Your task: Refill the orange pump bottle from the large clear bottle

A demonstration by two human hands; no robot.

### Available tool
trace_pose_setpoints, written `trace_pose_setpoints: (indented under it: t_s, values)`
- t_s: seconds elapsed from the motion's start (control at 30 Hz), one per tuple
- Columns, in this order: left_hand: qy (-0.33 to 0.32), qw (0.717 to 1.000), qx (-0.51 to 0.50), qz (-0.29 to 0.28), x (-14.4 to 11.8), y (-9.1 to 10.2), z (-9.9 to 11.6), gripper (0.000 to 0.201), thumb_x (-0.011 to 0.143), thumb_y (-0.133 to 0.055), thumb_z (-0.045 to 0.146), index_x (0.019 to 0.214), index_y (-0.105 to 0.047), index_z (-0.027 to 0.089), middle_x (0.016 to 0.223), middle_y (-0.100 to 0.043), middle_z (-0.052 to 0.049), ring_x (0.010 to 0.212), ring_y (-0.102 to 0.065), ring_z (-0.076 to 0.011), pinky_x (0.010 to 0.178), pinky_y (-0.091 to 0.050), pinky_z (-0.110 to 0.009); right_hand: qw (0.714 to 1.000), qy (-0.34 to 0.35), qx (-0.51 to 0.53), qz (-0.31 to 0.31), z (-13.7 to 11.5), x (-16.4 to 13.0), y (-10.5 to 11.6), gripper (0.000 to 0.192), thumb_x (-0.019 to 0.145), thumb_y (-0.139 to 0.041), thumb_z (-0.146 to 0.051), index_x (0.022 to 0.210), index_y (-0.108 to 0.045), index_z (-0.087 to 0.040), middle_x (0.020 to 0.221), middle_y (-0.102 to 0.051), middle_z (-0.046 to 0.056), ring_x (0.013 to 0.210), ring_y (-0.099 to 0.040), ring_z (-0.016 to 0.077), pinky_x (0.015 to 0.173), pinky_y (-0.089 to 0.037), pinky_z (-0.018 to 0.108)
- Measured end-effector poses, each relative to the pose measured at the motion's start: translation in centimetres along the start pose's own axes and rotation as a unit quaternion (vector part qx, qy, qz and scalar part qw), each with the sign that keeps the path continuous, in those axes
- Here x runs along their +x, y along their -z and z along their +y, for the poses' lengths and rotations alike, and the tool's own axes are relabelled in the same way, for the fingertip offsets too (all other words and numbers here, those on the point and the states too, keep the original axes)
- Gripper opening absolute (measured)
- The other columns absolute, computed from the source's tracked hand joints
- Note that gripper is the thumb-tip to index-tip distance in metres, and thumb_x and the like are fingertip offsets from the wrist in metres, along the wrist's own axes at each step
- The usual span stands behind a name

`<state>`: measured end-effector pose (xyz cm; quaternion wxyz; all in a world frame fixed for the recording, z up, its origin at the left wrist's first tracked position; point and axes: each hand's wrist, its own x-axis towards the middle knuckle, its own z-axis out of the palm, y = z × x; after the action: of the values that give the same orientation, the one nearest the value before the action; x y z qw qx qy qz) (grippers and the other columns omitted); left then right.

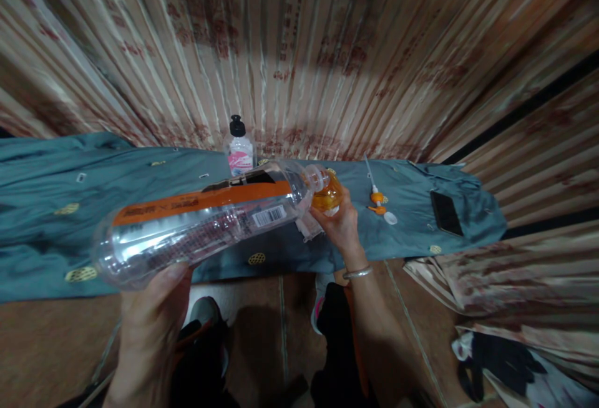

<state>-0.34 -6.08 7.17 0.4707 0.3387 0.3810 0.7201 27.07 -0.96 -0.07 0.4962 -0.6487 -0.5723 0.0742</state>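
Observation:
A large clear plastic bottle (pixel 201 221) with an orange-and-black label lies tilted across the view, its neck lower in the picture's depth and pointing right. My left hand (pixel 156 292) is closed around its base end from below. At the bottle's mouth, my right hand (pixel 344 221) grips a small amber bottle (pixel 328 194). The two mouths appear to meet, though I cannot tell whether they touch. Right of this hand, an orange pump top (pixel 377 199) with a pale tube lies on the cloth beside a small white disc (pixel 390 218).
A clear bottle with a black cap and pink label (pixel 240 153) stands behind the large bottle. A dark phone (pixel 446 213) lies at the right on the green cloth (pixel 407 233). Patterned curtains (pixel 281 40) hang behind. A bag with dark cloth (pixel 505 358) sits on the floor at right.

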Motion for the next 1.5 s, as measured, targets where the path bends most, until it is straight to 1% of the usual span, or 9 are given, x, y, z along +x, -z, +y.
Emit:
trace_pose_setpoints:
  t_s: [0.1, 0.3, 0.43, 0.53, 0.67, 0.93, 1.1, 1.33, 1.5]
  values:
    - [0.001, 1.000, -0.001, -0.001, -0.07, -0.12, 0.05, 0.068, 0.058, -0.088, 0.030, 0.121, -0.067, 0.042, 0.099, -0.078, 0.005, 0.117, -0.066, -0.0276, 0.094, -0.061, -0.040, 1.000, 0.000, -0.002, -0.002, -0.07, 0.00, -0.01, 0.070, 0.070, -0.082, -0.044, 0.128, -0.052, -0.019, 0.119, -0.072, 0.013, 0.108, -0.071, 0.0304, 0.091, -0.058, 0.044]
    - [0.027, 1.000, -0.002, 0.011, -0.18, -0.01, 0.19, 0.067, 0.056, -0.090, 0.032, 0.119, -0.069, 0.040, 0.098, -0.078, 0.006, 0.116, -0.067, -0.0278, 0.098, -0.059, -0.041, 1.000, 0.002, 0.000, 0.000, -0.07, -0.04, -0.07, 0.068, 0.070, -0.082, -0.045, 0.127, -0.052, -0.020, 0.120, -0.072, 0.012, 0.108, -0.071, 0.0301, 0.091, -0.058, 0.044]
    - [0.024, 1.000, -0.003, 0.010, -0.19, -0.26, 0.29, 0.066, 0.056, -0.089, 0.031, 0.119, -0.069, 0.040, 0.097, -0.078, 0.005, 0.117, -0.066, -0.0276, 0.100, -0.057, -0.041, 1.000, 0.003, 0.004, 0.000, 0.08, -0.07, -0.08, 0.070, 0.070, -0.082, -0.045, 0.128, -0.052, -0.021, 0.122, -0.071, 0.013, 0.109, -0.070, 0.0306, 0.092, -0.058, 0.045]
    - [0.018, 1.000, -0.005, 0.005, -0.18, -0.49, 0.39, 0.067, 0.056, -0.089, 0.029, 0.119, -0.069, 0.040, 0.097, -0.078, 0.005, 0.116, -0.067, -0.0288, 0.101, -0.057, -0.044, 1.000, 0.004, 0.007, -0.002, 0.06, -0.09, -0.06, 0.069, 0.071, -0.081, -0.045, 0.129, -0.052, -0.021, 0.120, -0.071, 0.012, 0.108, -0.071, 0.0299, 0.092, -0.058, 0.045]
    - [0.022, 1.000, -0.006, 0.005, -0.14, -0.37, 0.27, 0.067, 0.058, -0.087, 0.029, 0.121, -0.068, 0.040, 0.097, -0.078, 0.005, 0.114, -0.068, -0.0285, 0.102, -0.056, -0.045, 1.000, 0.000, 0.005, -0.002, -0.14, -0.10, 0.02, 0.068, 0.071, -0.081, -0.044, 0.128, -0.052, -0.020, 0.120, -0.071, 0.012, 0.107, -0.071, 0.0299, 0.091, -0.058, 0.045]
    - [0.025, 1.000, 0.000, 0.018, 0.00, -0.11, 0.06, 0.084, 0.054, -0.090, 0.030, 0.130, -0.060, 0.047, 0.089, -0.078, 0.008, 0.108, -0.070, -0.0255, 0.099, -0.057, -0.040, 1.000, -0.008, -0.007, 0.001, -0.37, -0.12, 0.11, 0.069, 0.070, -0.081, -0.047, 0.126, -0.052, -0.020, 0.118, -0.073, 0.012, 0.106, -0.072, 0.0300, 0.090, -0.058, 0.044]
    - [0.032, 0.999, -0.003, 0.020, -0.13, 0.04, 0.03, 0.081, 0.056, -0.089, 0.028, 0.130, -0.061, 0.047, 0.095, -0.078, 0.006, 0.107, -0.070, -0.0256, 0.096, -0.058, -0.039, 1.000, -0.013, -0.003, 0.002, -0.38, -0.15, 0.14, 0.070, 0.069, -0.081, -0.048, 0.126, -0.053, -0.021, 0.117, -0.073, 0.011, 0.105, -0.072, 0.0299, 0.090, -0.058, 0.044]
    - [0.014, 1.000, -0.010, 0.007, -0.06, 0.10, -0.12, 0.076, 0.058, -0.088, 0.028, 0.129, -0.063, 0.042, 0.106, -0.078, 0.004, 0.107, -0.071, -0.0269, 0.103, -0.053, -0.043, 1.000, -0.022, -0.012, 0.003, -0.19, -0.10, 0.10, 0.072, 0.066, -0.083, -0.048, 0.126, -0.054, -0.020, 0.117, -0.073, 0.013, 0.104, -0.072, 0.0312, 0.088, -0.059, 0.045]
    - [0.017, 1.000, -0.008, 0.014, -0.09, 0.19, -0.09, 0.075, 0.058, -0.088, 0.028, 0.127, -0.064, 0.042, 0.105, -0.078, 0.004, 0.109, -0.070, -0.0270, 0.105, -0.052, -0.043, 1.000, -0.015, -0.013, 0.003, -0.14, -0.11, 0.10, 0.072, 0.067, -0.083, -0.046, 0.126, -0.054, -0.019, 0.117, -0.073, 0.013, 0.104, -0.072, 0.0311, 0.089, -0.058, 0.046]
